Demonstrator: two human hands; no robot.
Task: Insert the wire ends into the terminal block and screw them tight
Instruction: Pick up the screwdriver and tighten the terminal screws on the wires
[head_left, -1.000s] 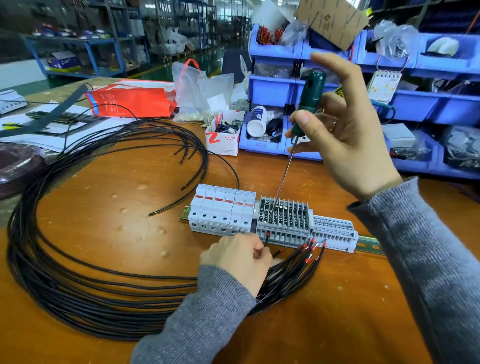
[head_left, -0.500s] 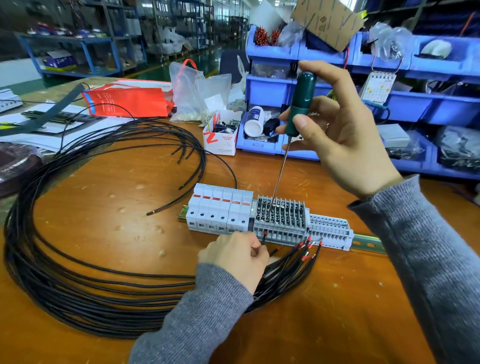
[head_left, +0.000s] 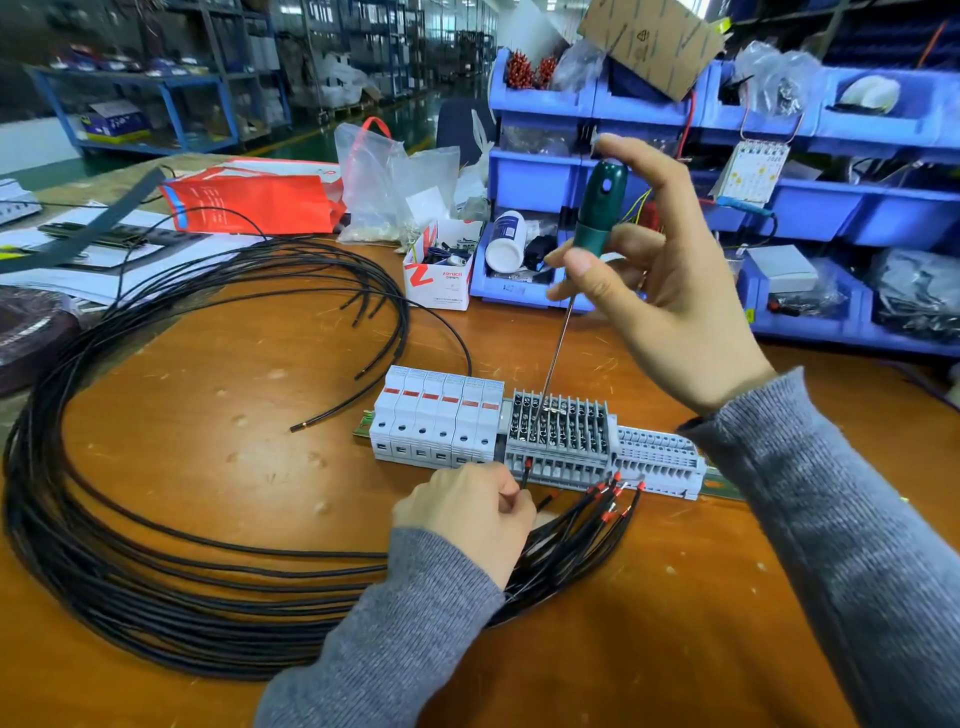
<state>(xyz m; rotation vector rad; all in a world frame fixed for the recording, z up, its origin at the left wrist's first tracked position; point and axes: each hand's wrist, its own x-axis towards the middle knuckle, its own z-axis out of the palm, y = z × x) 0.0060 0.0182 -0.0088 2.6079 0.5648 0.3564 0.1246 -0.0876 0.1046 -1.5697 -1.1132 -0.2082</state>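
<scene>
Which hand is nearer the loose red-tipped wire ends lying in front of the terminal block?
Left. The left hand rests on the table just left of the red-tipped wire ends; the right hand is raised above and behind them, gripping the screwdriver.

A small white carton (head_left: 440, 273) bears a red "Z"; its remaining print is illegible

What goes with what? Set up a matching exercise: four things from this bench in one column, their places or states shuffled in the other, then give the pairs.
Things:
1. screwdriver
2. wire coil
3. left hand
4. red bag

Places or states:
A. lying at the table's far edge
B. pinching a wire at the terminal block's near side
C. upright in the right hand, tip on the block's top
D. looped over the table's left part

Pairs: 1-C, 2-D, 3-B, 4-A
</scene>
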